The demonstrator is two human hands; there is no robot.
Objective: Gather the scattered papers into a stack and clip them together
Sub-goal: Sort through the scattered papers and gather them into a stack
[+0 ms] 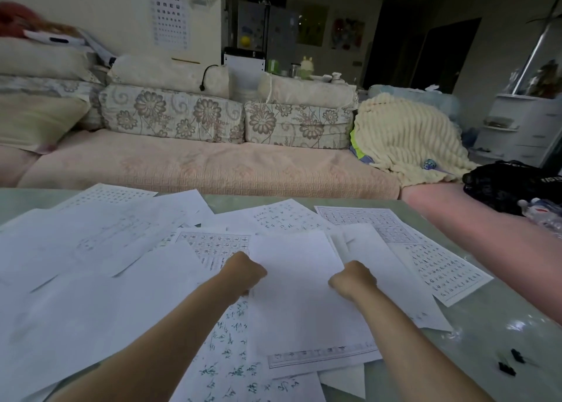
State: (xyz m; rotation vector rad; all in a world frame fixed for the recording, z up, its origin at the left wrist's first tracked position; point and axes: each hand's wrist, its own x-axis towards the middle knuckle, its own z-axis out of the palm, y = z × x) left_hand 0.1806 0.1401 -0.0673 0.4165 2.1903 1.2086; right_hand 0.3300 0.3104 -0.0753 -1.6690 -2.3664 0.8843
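Note:
Several white papers point(100, 249) lie scattered over a pale green table point(492, 334), some blank, some printed with grids of characters. A small stack of sheets point(298, 295) sits in the middle, blank side up. My left hand point(244, 274) grips its left edge with curled fingers. My right hand point(352, 278) grips its right edge the same way. Two black binder clips point(511, 363) lie on the table at the lower right, apart from both hands.
A sofa point(206, 167) with floral cushions runs along the table's far edge. A cream blanket point(407, 140) and a black bag point(501, 182) sit at its right end. A printed sheet point(438, 267) lies right of the stack.

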